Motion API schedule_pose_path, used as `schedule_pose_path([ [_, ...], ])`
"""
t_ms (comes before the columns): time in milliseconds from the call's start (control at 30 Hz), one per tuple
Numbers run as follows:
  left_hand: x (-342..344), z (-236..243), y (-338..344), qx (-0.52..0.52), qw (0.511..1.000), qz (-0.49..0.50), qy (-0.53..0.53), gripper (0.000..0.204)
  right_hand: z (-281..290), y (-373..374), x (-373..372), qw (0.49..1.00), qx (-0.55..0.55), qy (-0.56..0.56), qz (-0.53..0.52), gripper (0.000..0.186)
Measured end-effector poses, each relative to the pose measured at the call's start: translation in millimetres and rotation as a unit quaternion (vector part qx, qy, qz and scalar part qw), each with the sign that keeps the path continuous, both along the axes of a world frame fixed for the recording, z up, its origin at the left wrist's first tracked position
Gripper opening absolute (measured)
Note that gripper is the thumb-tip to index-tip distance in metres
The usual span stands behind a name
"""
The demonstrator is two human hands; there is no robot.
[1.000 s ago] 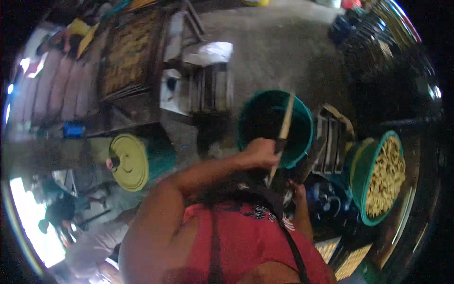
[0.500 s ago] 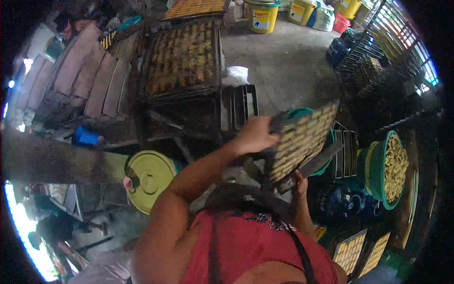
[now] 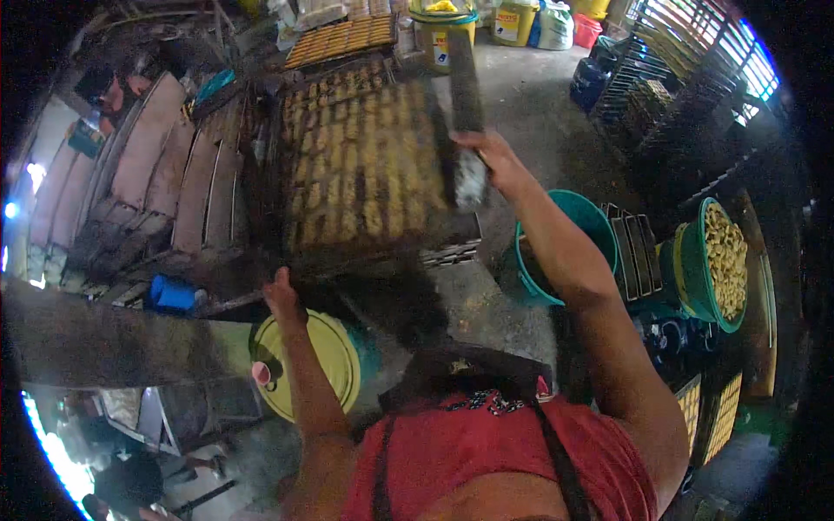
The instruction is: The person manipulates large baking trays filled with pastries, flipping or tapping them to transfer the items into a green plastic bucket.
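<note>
A large dark tray (image 3: 365,165) with rows of small browned baked pieces, blurred by motion, spans the space between my hands, over the tray stack. My left hand (image 3: 285,297) is closed at its near left corner; the fingertips are partly hidden. At its right side, my right hand (image 3: 497,163) is wrapped around a long flat dark scraper-like strip (image 3: 465,82) pointing away from me. Whether that hand also touches the tray, I cannot tell. A whitish bundle (image 3: 470,181) lies just below the right hand. Behind the tray, more baked pieces (image 3: 334,91) show on the stack.
A green tub (image 3: 569,201) stands right of centre, beside black pans (image 3: 634,252). Farther right, another green tub (image 3: 705,295) is heaped with pale pieces. Below my left hand is a yellow-lidded bucket (image 3: 334,369). A blue container (image 3: 172,293) sits at left; a person (image 3: 126,482) is lower left.
My hands have moved away from the green tub, where they held a tilted tray, to the stack at left. The strip stays in my right hand. The view has shifted.
</note>
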State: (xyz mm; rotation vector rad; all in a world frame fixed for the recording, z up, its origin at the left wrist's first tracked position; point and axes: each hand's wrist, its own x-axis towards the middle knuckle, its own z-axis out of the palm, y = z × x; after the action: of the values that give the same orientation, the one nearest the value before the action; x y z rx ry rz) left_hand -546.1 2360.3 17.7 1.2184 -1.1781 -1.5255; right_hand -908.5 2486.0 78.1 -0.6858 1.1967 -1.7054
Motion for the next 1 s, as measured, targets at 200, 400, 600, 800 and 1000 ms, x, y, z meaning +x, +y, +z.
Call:
schedule_pose_path([
  [200, -28.4, -3.7, -75.6, 0.141, 0.987, 0.061, -0.057, 0.046, -11.0, -28.2, -64.9, 0.993, -0.097, 0.057, -0.026, 0.032],
  [400, -23.6, -75.7, -5.5, -0.118, 0.965, 0.04, -0.232, 0.044, -42.3, 152.8, -99.0, 0.983, 0.044, 0.138, -0.115, 0.032],
  [600, -121.3, -208.0, 92.0, -0.208, 0.827, -0.244, -0.461, 0.052, -131.3, 320.2, -168.4, 0.887, 0.39, 0.228, -0.097, 0.028],
  [800, -131.6, -301.6, 103.0, 0.07, 0.776, -0.477, -0.406, 0.061, -283.8, 420.8, -164.5, 0.751, 0.616, 0.157, -0.176, 0.022],
  [1000, -124.6, -325.7, 64.4, 0.119, 0.621, -0.561, -0.535, 0.056, -406.7, 541.1, 20.5, 0.644, 0.749, 0.132, -0.087, 0.041],
])
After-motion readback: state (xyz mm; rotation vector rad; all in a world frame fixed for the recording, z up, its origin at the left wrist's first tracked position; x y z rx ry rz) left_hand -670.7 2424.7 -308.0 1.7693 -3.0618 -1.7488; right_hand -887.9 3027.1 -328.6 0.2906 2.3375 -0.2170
